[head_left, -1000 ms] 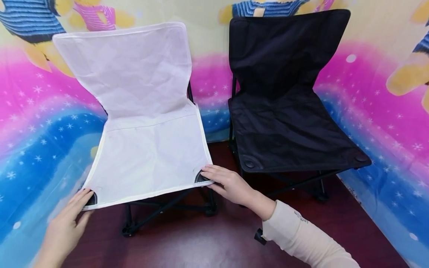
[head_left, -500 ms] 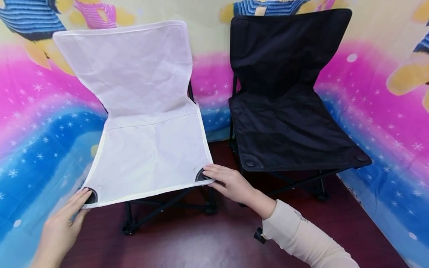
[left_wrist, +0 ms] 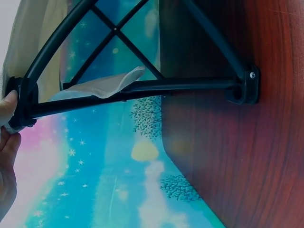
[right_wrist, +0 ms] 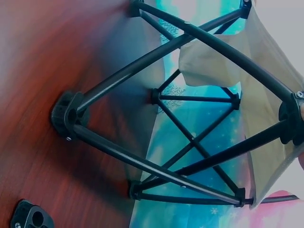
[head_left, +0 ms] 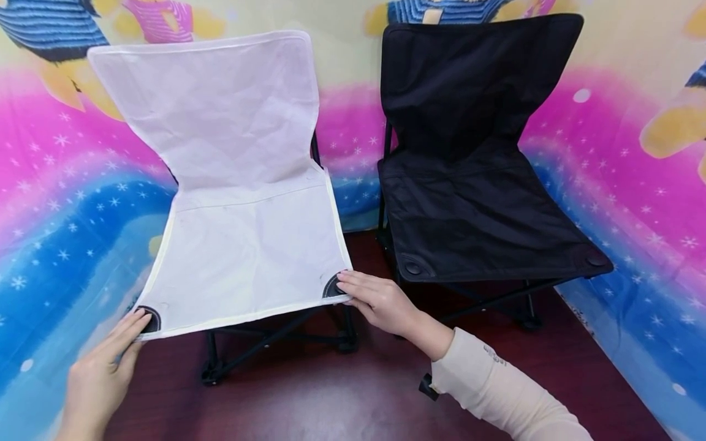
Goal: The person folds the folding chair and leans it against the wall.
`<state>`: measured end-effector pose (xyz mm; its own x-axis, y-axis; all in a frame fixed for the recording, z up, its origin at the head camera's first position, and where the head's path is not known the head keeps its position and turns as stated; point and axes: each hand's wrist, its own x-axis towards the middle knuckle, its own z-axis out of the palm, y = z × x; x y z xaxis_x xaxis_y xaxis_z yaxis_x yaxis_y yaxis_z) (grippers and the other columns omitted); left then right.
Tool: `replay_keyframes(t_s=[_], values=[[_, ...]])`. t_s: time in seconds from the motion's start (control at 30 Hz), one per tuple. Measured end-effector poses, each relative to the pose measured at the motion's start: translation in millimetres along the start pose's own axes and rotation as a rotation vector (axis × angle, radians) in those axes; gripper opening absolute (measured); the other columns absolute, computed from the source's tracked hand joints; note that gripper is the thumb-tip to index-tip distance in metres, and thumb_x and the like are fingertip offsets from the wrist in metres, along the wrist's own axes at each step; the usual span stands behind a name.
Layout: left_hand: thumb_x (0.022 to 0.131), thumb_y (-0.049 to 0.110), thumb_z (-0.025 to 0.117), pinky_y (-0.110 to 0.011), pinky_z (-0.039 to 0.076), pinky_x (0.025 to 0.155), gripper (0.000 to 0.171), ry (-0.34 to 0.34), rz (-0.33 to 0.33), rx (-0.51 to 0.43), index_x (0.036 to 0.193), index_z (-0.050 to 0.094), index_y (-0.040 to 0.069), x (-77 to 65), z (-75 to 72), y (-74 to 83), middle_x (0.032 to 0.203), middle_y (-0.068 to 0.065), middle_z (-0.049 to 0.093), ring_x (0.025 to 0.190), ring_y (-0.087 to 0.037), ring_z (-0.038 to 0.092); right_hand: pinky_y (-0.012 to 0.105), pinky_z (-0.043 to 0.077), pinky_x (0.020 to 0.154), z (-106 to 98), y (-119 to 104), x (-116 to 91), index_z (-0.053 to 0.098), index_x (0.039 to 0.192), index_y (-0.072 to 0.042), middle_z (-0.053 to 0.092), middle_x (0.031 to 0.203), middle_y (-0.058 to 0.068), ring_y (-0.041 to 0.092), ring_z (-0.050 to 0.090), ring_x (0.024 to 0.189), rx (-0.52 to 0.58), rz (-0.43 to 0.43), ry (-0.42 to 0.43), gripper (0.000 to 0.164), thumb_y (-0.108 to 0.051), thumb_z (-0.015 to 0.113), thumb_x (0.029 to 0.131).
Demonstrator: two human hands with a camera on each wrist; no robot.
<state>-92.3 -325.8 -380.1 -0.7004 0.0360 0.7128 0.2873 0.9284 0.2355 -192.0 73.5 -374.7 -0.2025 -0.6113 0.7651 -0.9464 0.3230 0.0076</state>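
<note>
A white folding chair [head_left: 248,257] stands on the left in the head view, its fabric seat spread over a black tube frame. My left hand [head_left: 102,367] grips the seat's front left corner, fingertips on the black corner patch and thumb below. At the front right corner, my right hand [head_left: 383,303] holds on the same way, fingers over the patch. From beneath, the left wrist view shows fingers [left_wrist: 8,107] around the corner joint. The right wrist view shows the crossed legs [right_wrist: 185,35] unfolded; only a sliver of the right hand appears at its edge.
A black folding chair [head_left: 469,202] stands unfolded to the right of the white one. Behind both hangs a colourful printed backdrop [head_left: 347,141]. Dark red wood-grain flooring [head_left: 309,404] lies below. A black plastic foot [head_left: 427,387] shows beside the right sleeve.
Both chairs sit slightly higher in the head view than before. Both hands keep their hold on the white chair's front corners, with hardly any movement.
</note>
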Motion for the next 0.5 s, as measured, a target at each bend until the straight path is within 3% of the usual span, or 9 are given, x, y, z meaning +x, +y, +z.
replay_keyframes(t_s=[0.1, 0.17, 0.27, 0.4, 0.5], values=[[0.090, 0.040, 0.038, -0.003, 0.023, 0.088, 0.042, 0.040, 0.023, -0.020, 0.113, 0.059, 0.013, 1.0, 2.3, 0.0, 0.118, -0.002, 0.052, 0.110, 0.014, 0.031, 0.028, 0.043, 0.082, 0.0, 0.5, 0.1, 0.063, 0.099, 0.003, 0.060, 0.103, 0.016, 0.022, 0.056, 0.098, 0.001, -0.017, 0.028, 0.027, -0.007, 0.066, 0.074], [0.089, 0.045, 0.034, -0.001, 0.025, 0.082, 0.047, 0.057, 0.033, -0.026, 0.112, 0.060, 0.013, 1.9, 3.3, -0.2, 0.116, -0.003, 0.053, 0.109, 0.014, 0.033, 0.027, 0.044, 0.081, 0.4, 0.8, 0.4, 0.064, 0.098, 0.003, 0.060, 0.102, 0.016, 0.022, 0.056, 0.096, 0.000, -0.026, 0.045, 0.025, -0.007, 0.066, 0.075], [0.088, 0.045, 0.036, -0.011, 0.036, 0.063, 0.046, 0.058, 0.037, -0.021, 0.110, 0.062, 0.013, 3.6, 1.9, -0.6, 0.115, 0.003, 0.053, 0.107, 0.017, 0.032, 0.027, 0.044, 0.080, 1.5, 1.2, 0.7, 0.064, 0.097, 0.003, 0.061, 0.101, 0.015, 0.021, 0.057, 0.095, 0.001, -0.034, 0.062, 0.024, -0.008, 0.066, 0.075], [0.087, 0.023, 0.052, -0.005, 0.035, 0.067, 0.027, 0.024, 0.039, -0.042, 0.109, 0.062, 0.013, 5.5, -3.0, -1.0, 0.116, 0.011, 0.049, 0.106, 0.018, 0.031, 0.027, 0.044, 0.080, 2.8, 1.4, 1.0, 0.065, 0.096, 0.003, 0.061, 0.100, 0.015, 0.021, 0.057, 0.094, 0.007, -0.037, 0.074, 0.023, -0.007, 0.066, 0.075], [0.078, 0.000, 0.060, 0.002, 0.019, 0.083, 0.033, 0.010, 0.038, -0.071, 0.109, 0.062, 0.012, 6.0, -5.3, -0.5, 0.116, 0.010, 0.050, 0.108, 0.016, 0.032, 0.027, 0.045, 0.079, 2.8, 1.4, 2.1, 0.065, 0.094, 0.002, 0.062, 0.099, 0.015, 0.021, 0.058, 0.093, 0.012, -0.041, 0.084, 0.023, -0.007, 0.066, 0.074]])
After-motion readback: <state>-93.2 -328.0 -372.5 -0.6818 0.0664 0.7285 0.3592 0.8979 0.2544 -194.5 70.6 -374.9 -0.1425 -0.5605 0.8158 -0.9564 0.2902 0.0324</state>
